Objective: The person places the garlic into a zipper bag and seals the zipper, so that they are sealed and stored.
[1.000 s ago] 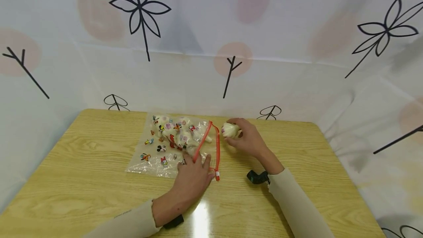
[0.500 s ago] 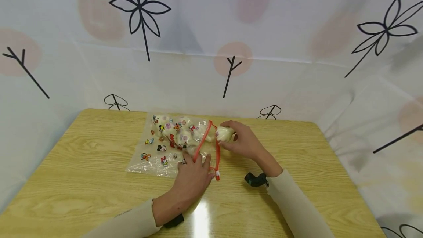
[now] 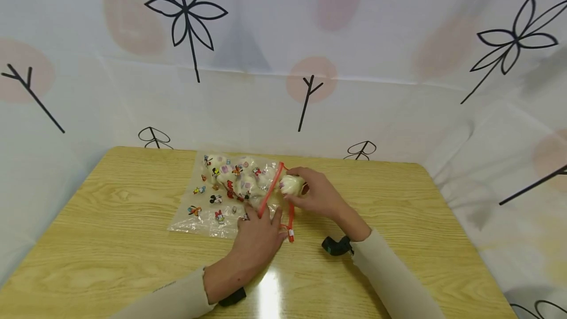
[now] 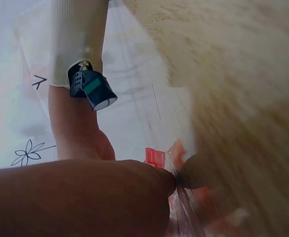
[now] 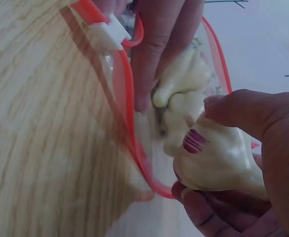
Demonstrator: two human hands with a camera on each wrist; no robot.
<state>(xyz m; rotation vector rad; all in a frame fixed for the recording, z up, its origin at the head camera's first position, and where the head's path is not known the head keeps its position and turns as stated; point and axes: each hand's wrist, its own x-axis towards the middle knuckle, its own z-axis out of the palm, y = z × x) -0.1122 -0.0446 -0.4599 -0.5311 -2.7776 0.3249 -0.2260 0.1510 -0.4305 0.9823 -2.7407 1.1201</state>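
Note:
A whitish garlic bulb with a purple patch is held by my right hand, thumb on one side and fingers on the other. It sits at the open mouth of a clear zip bag with red edging and small cartoon prints. Inside the bag lie several similar garlic bulbs, seen through the plastic in the head view. My left hand rests on the bag near its mouth, fingers extended and spread. In the right wrist view, left fingers reach down between the red rims.
The bag lies on a wood-grain table. A white slider is on the red rim, beside the left hand. Patterned white cloth hangs behind the table and at its sides. Each wrist wears a dark camera.
My right hand has moved left with the garlic bulb, from beside the bag to its open mouth. My left hand and the bag have stayed in place.

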